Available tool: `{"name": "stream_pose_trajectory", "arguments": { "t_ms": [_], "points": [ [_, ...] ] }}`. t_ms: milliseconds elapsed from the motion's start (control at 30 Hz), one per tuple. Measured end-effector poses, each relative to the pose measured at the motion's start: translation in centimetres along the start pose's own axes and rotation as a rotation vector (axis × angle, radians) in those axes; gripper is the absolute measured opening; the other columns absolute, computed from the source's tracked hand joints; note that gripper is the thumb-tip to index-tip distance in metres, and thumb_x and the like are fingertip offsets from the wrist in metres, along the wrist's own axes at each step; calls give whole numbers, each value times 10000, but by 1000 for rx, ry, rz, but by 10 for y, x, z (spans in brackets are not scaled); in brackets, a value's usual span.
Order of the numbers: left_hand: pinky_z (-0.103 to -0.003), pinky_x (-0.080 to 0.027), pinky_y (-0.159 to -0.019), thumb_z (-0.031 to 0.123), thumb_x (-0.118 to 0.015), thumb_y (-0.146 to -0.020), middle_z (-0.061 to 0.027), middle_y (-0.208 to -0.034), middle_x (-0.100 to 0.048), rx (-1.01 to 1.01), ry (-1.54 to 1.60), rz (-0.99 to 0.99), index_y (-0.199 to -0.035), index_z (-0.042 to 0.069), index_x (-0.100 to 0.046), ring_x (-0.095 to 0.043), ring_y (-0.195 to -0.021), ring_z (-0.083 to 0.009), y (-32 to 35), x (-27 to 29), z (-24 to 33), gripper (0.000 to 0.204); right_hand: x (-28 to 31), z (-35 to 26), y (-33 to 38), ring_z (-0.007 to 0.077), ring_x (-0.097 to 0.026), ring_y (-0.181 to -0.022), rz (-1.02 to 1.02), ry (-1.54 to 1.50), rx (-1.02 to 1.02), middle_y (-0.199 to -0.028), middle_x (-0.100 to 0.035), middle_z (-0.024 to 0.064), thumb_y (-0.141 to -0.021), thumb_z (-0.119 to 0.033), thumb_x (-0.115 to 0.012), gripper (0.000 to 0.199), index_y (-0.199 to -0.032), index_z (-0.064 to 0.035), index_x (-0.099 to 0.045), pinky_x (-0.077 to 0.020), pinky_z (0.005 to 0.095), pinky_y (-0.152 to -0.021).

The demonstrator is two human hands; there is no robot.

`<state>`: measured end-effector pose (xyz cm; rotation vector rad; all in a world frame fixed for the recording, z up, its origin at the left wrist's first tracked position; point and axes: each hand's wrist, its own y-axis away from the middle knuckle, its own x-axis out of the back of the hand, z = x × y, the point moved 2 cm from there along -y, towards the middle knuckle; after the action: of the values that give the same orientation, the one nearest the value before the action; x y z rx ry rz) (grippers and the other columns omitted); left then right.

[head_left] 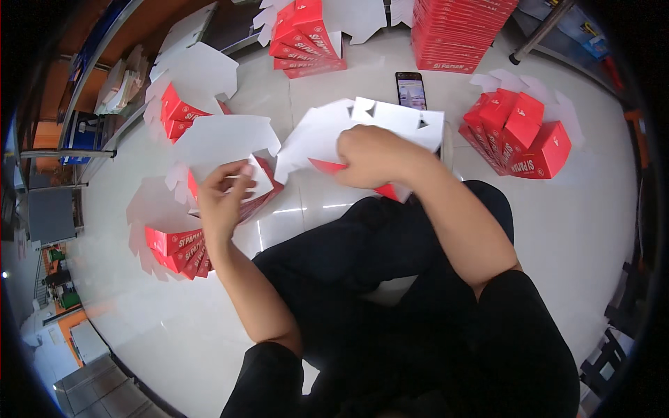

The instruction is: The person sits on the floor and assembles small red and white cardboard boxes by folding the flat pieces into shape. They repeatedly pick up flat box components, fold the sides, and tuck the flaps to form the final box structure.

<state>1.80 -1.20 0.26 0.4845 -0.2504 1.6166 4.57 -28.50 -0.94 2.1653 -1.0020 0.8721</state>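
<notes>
My left hand [226, 195] is at a part-folded carton [259, 198], red outside and white inside, its fingers curled and its thumb against a small white flap. Behind that hand the carton's large white lid panel stands raised. To the right, my right hand [373, 159] is closed on a second carton [404, 122], whose white inner side faces up with small dark cut-outs along one edge. Red parts of this second carton show beneath my right hand, just above my crossed legs. My right fingertips are hidden under the hand.
Nested red cartons lie at the left [178, 247], the far left [178, 115], the far middle [306, 42] and the right [519, 132]. A tall stack of flat red cartons [460, 35] stands at the back. A phone [411, 90] lies on the floor. Metal shelving [90, 153] stands at the left.
</notes>
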Motion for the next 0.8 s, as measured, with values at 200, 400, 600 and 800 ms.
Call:
{"name": "stream_pose_trajectory", "arguments": {
  "t_ms": [200, 400, 600, 800],
  "points": [
    [-314, -593, -686, 259, -737, -922, -131, -866, -744, 238, -88, -633, -1051, -62, -706, -726, -788, -203, 7, -31, 0, 347, 60, 21, 53, 191, -657, -577, -157, -321, 23, -584, -605, 103, -747, -95, -637, 156, -666, 31, -593, -468, 357, -512],
    [-377, -563, -914, 283, -820, -855, -170, -1298, -630, 40, 501, -955, -1365, -64, -531, -687, -992, -215, 27, -69, 19, 682, 64, 11, 61, 144, -694, -736, -343, -769, 77, -817, -676, 36, -864, -46, -635, 103, -938, 18, -606, -547, 298, -627],
    [-319, -553, -834, 161, -835, -831, -99, -1047, -724, 76, 471, -619, -1166, -56, -660, -681, -925, -153, 19, -79, 24, 436, 2, -7, 39, 200, -664, -1063, -317, -701, 335, -1072, -683, 113, -906, -137, -708, 306, -1152, 9, -600, -535, 357, -878],
    [-273, -542, -708, 47, -783, -834, -67, -892, -732, -74, 229, -311, -1057, -48, -706, -665, -775, -107, 15, -69, 26, 255, 5, -5, 27, 194, -668, -929, -112, -480, 217, -1000, -707, 110, -889, -233, -766, 441, -1209, 27, -608, -540, 344, -828]
  ]
}}
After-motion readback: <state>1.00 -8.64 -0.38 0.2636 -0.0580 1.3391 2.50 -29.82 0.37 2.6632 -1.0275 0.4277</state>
